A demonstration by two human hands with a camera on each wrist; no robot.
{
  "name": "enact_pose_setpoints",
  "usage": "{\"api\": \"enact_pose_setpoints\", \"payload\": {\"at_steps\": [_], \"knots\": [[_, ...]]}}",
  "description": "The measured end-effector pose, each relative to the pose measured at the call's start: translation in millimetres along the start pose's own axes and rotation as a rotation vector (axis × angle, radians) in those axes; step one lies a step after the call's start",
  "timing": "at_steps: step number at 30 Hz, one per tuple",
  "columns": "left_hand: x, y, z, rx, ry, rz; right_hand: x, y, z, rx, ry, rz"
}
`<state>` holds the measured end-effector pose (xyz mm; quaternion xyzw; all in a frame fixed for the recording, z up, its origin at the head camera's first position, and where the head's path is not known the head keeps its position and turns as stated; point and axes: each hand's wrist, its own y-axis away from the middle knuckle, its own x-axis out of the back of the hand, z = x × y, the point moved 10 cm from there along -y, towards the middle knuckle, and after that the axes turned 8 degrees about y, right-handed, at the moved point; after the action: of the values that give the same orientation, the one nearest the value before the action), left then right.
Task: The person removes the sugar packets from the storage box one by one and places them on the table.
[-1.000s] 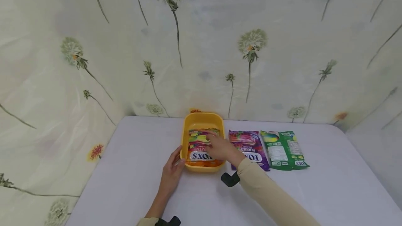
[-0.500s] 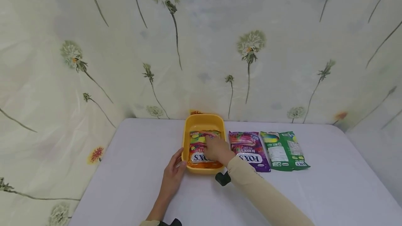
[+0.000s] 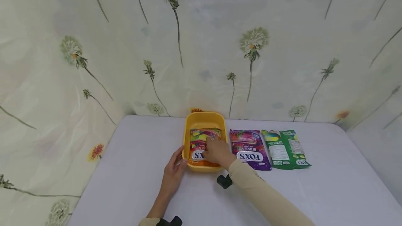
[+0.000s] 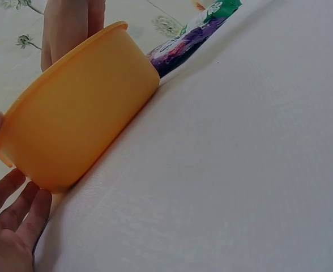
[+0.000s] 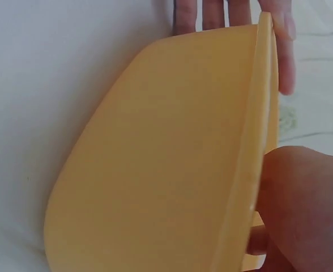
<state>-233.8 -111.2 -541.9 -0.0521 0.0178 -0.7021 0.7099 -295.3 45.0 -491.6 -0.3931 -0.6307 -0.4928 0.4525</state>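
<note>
A yellow plastic tub [image 3: 205, 119] stands on the white table, and a FOX'S candy bag [image 3: 198, 141] lies inside it. My right hand [image 3: 216, 151] reaches into the tub from the right, its fingertips pressing down on the bag. In the left wrist view the right hand's fingers [image 4: 70, 22] dip straight behind the tub [image 4: 81, 119] rim. My left hand [image 3: 174, 171] lies against the tub's near left corner, thumb at the rim and fingers straight along the wall. The right wrist view shows the left hand's fingers [image 5: 229, 12] behind the tub [image 5: 166, 158].
A purple FOX'S bag [image 3: 249, 148] lies flat just right of the tub, with a green bag [image 3: 285, 148] beside it. A floral cloth backdrop [image 3: 201, 44] closes in the back and both sides. Bare tabletop [image 3: 125, 156] spreads to the left and front.
My right hand has drawn back a little toward me over the bag in the tub. The left hand stays at the tub's corner.
</note>
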Motion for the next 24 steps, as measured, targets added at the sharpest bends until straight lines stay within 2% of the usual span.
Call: {"api": "enact_pose_setpoints", "payload": {"at_steps": [3, 7, 14, 22, 24], "knots": [[0.0, -0.2, 2.5, -0.020, 0.003, -0.007, -1.6, 2.9, -1.9, 0.023, -0.019, -0.013], [0.4, -0.4, 3.0, -0.025, 0.009, -0.009, -1.4, 4.1, -5.3, 0.065, 0.014, 0.000], [-1.2, -3.2, 3.1, -0.023, -0.015, -0.009, 0.9, 2.7, -4.1, 0.053, 0.029, 0.015], [-1.5, 5.9, 32.6, -0.032, -0.016, -0.030, -5.3, 0.2, -4.2, 0.034, -0.015, -0.022], [0.1, 4.9, 30.4, -0.031, -0.026, -0.021, -6.0, -2.8, -1.9, 0.023, -0.062, -0.026]]}}
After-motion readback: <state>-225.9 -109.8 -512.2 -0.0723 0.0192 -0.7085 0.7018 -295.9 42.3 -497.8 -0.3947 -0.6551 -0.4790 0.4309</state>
